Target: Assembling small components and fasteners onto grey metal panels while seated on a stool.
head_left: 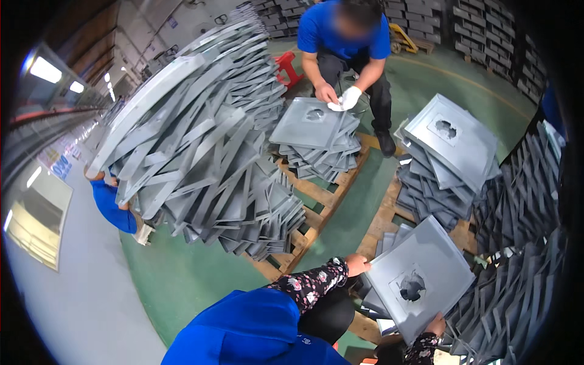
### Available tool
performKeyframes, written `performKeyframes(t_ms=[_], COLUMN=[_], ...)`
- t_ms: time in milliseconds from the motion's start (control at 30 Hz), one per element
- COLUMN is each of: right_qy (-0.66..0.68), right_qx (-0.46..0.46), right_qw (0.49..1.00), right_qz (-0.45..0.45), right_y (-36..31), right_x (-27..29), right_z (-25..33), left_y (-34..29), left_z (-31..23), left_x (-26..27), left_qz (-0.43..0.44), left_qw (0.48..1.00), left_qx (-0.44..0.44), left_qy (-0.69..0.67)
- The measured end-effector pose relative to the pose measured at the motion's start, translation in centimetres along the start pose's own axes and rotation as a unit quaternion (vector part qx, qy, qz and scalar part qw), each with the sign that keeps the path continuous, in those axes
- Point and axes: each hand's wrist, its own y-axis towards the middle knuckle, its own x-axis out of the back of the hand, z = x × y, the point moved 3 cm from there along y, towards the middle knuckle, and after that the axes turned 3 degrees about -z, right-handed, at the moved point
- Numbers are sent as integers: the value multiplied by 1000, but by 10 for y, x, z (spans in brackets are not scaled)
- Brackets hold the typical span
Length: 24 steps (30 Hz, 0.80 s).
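A square grey sheet-metal panel (pixel 389 267) with a jagged round hole in its middle lies tilted between my hands, above a low stack of similar panels. My left hand (pixel 358 265) grips its left corner, fingers closed on the edge. At its lower right edge, my right hand (pixel 436 325) is closed on the rim, with part of the fingers hidden. Floral sleeves cover both my forearms. Just beyond, another stack carries a top panel (pixel 468 137) with the same kind of hole.
Tall, uneven panel stacks (pixel 201 140) rise on the left, and more panels (pixel 517 292) stand close on my right. Wooden pallets (pixel 313 222) lie under the stacks. Across from me a co-worker (pixel 347 42), one hand in a white glove, bends over a panel (pixel 307 121). Another person (pixel 114 204) is at far left.
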Motion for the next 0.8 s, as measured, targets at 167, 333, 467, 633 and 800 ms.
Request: performKeyframes(t_ms=[167, 333, 467, 633, 800], right_qy=[163, 358, 179, 339, 191], right_qx=[40, 95, 367, 334, 527], right_qw=[984, 929, 900, 880, 828], right_qz=[-58, 8, -154, 14, -17], right_y=[-33, -80, -98, -149, -188], right_x=[64, 138, 218, 307, 367], right_z=[27, 91, 134, 254, 376], left_y=[-57, -149, -224, -324, -416], left_z=[-53, -88, -121, -128, -118], left_x=[95, 201, 275, 370, 454], left_qz=[-58, -144, -187, -298, -377], left_qw=[996, 965, 923, 878, 842], left_qx=[13, -25, -119, -180, -194], left_qy=[-73, -219, -314, -330, -334])
